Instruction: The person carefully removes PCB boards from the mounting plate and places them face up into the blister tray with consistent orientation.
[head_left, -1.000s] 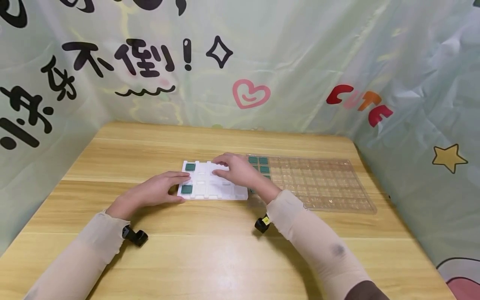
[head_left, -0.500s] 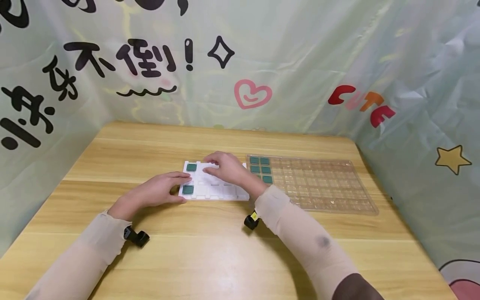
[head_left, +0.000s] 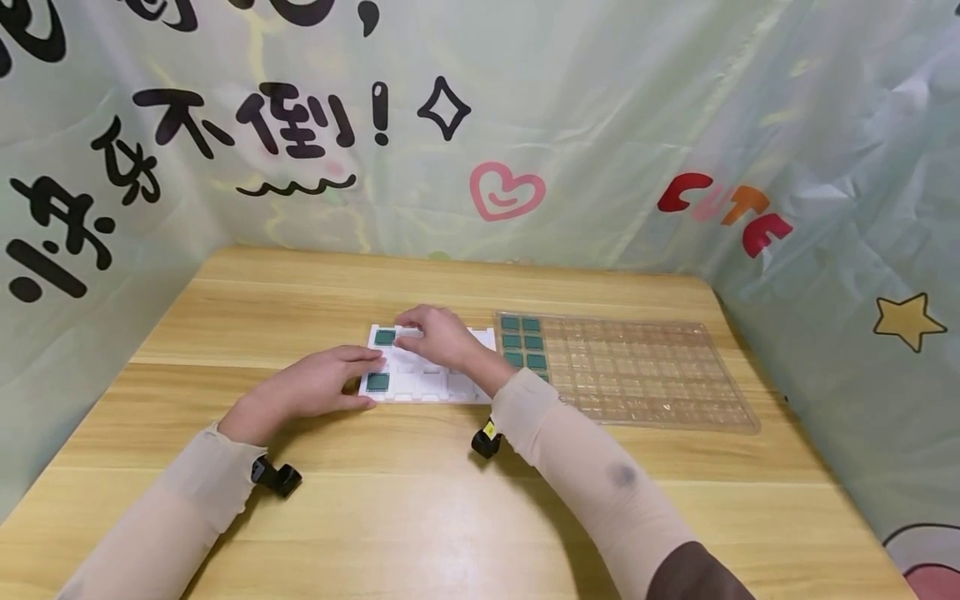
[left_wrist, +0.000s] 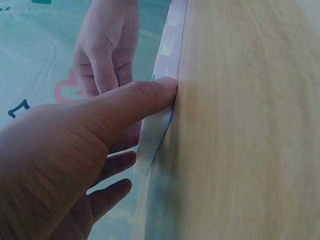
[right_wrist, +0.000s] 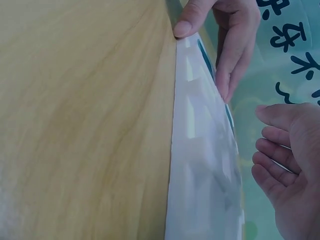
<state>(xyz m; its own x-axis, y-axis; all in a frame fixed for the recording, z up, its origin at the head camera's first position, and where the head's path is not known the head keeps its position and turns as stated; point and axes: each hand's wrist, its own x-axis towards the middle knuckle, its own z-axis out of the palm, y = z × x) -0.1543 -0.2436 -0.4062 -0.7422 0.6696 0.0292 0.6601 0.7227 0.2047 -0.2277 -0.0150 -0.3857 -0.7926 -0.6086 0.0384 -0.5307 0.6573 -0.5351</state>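
Observation:
A white compartment tray (head_left: 442,387) lies flat on the table, with a green chip (head_left: 378,382) at its near left and another green chip (head_left: 385,337) at its far left. My left hand (head_left: 322,382) holds the tray's left end, its thumb on the near edge, also plain in the left wrist view, and its fingers over the top. Over the tray's far left part is my right hand (head_left: 438,335), thumb and index tips close beside the far chip. The right wrist view shows its other fingers loosely bent; I cannot tell whether a chip sits between thumb and index.
A clear plastic tray (head_left: 637,367) with many pockets lies just right of the white tray. Several green chips (head_left: 533,342) fill its leftmost columns. Wood table (head_left: 375,500) extends in front. A printed curtain (head_left: 585,125) surrounds the back and sides.
My right hand has moved left across the white tray, closer to the far left chip, uncovering more chips in the clear tray. The left hand stays on the tray's end.

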